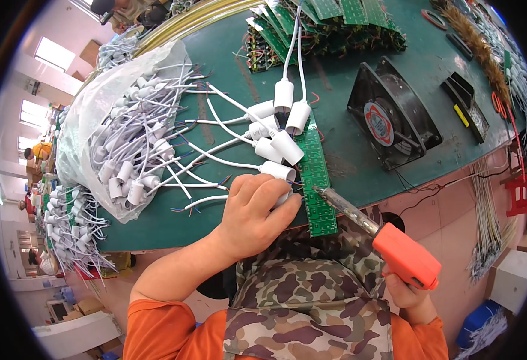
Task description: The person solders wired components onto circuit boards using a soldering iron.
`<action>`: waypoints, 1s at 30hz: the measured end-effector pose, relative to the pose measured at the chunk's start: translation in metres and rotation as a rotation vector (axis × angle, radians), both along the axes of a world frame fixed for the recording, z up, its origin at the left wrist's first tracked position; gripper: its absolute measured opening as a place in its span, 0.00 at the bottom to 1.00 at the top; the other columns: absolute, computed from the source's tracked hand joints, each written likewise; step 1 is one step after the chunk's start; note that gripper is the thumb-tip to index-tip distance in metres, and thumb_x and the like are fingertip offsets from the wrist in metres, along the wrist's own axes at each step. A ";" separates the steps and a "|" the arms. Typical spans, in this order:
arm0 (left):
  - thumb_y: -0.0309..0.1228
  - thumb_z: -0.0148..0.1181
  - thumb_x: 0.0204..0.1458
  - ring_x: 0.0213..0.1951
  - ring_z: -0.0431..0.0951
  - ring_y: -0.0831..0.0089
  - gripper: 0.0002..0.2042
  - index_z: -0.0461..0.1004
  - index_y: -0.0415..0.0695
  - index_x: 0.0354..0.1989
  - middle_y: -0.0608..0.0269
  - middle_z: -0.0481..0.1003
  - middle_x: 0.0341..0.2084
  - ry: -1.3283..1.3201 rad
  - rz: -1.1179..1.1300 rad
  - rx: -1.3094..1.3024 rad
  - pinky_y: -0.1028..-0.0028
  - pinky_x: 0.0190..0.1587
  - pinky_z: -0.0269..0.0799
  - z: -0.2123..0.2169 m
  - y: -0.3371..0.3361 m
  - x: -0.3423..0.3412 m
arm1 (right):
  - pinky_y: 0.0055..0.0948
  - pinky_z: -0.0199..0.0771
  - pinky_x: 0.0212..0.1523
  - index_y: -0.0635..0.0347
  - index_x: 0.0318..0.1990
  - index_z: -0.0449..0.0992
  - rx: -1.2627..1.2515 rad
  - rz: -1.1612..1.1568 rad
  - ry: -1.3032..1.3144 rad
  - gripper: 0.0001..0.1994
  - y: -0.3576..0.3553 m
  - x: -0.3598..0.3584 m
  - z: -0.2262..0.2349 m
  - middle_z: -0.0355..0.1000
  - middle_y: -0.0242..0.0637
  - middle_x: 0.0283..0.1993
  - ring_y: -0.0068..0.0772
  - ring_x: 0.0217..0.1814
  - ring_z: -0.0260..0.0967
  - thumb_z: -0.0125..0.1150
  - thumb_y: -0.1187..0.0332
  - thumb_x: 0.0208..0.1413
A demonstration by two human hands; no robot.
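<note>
- The left hand (pixel 256 211) lies at the near edge of the green desk (pixel 359 153), fingers curled shut around a white lamp socket (pixel 280 174) and pressing it against the left side of a long green circuit strip (pixel 315 180).
- The right hand (pixel 408 294), at about four o'clock from the left, has its fingers clamped on an orange-handled soldering iron (pixel 402 252); the metal tip points toward ten o'clock and meets the strip just beside the socket.
- More white sockets (pixel 287 108) on white leads line the strip toward twelve o'clock.
- A clear bag of sockets (pixel 116 129) sits at nine o'clock from the strip.
- A black fan (pixel 392 114) stands at two o'clock, with stacked circuit boards (pixel 329 24) beyond it.
</note>
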State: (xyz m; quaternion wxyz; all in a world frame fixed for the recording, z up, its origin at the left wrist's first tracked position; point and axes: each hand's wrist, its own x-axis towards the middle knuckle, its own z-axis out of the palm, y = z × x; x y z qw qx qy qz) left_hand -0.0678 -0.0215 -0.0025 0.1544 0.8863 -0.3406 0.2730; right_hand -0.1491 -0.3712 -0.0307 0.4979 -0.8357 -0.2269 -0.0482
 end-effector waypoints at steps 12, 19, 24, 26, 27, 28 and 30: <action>0.19 0.69 0.37 0.41 0.74 0.59 0.18 0.78 0.41 0.40 0.60 0.72 0.41 0.049 -0.040 0.001 0.61 0.43 0.70 0.001 -0.003 0.003 | 0.38 0.81 0.38 0.64 0.52 0.78 -0.029 0.023 -0.046 0.22 0.002 0.005 0.002 0.78 0.43 0.49 0.45 0.40 0.80 0.70 0.63 0.51; 0.18 0.69 0.36 0.41 0.74 0.58 0.18 0.77 0.40 0.40 0.59 0.72 0.40 0.045 -0.050 -0.022 0.61 0.42 0.71 -0.001 -0.005 0.006 | 0.37 0.81 0.37 0.65 0.51 0.78 0.022 0.028 -0.046 0.22 0.005 0.008 0.004 0.78 0.43 0.49 0.44 0.39 0.81 0.71 0.64 0.50; 0.27 0.64 0.40 0.42 0.75 0.62 0.14 0.78 0.41 0.39 0.61 0.73 0.40 0.021 -0.040 -0.015 0.63 0.44 0.69 -0.004 -0.005 0.006 | 0.37 0.81 0.36 0.66 0.52 0.77 -0.011 0.064 -0.145 0.23 0.007 0.015 0.004 0.79 0.44 0.47 0.44 0.38 0.81 0.72 0.64 0.49; 0.28 0.64 0.40 0.42 0.75 0.62 0.14 0.78 0.41 0.39 0.61 0.73 0.40 0.021 -0.042 -0.013 0.63 0.44 0.69 -0.003 -0.005 0.006 | 0.37 0.80 0.35 0.68 0.54 0.75 0.053 0.079 -0.120 0.26 0.008 0.017 0.003 0.79 0.45 0.45 0.45 0.36 0.80 0.73 0.64 0.49; 0.28 0.64 0.40 0.42 0.75 0.62 0.14 0.78 0.42 0.39 0.62 0.73 0.40 0.020 -0.043 -0.010 0.62 0.44 0.69 -0.003 -0.005 0.006 | 0.37 0.80 0.35 0.68 0.54 0.75 0.052 0.078 -0.119 0.26 0.008 0.018 0.004 0.79 0.45 0.45 0.45 0.36 0.80 0.73 0.64 0.49; 0.28 0.64 0.40 0.42 0.75 0.62 0.14 0.78 0.42 0.39 0.62 0.73 0.40 0.021 -0.044 -0.011 0.62 0.44 0.69 -0.004 -0.005 0.007 | 0.36 0.80 0.35 0.69 0.55 0.74 0.061 0.089 -0.124 0.27 0.008 0.019 0.004 0.79 0.46 0.44 0.45 0.35 0.80 0.73 0.64 0.49; 0.28 0.64 0.40 0.42 0.75 0.63 0.14 0.78 0.42 0.39 0.62 0.73 0.40 0.017 -0.046 -0.009 0.63 0.45 0.69 -0.004 -0.004 0.007 | 0.36 0.79 0.34 0.70 0.55 0.73 0.071 0.101 -0.128 0.28 0.009 0.020 0.006 0.79 0.46 0.43 0.45 0.34 0.80 0.74 0.64 0.48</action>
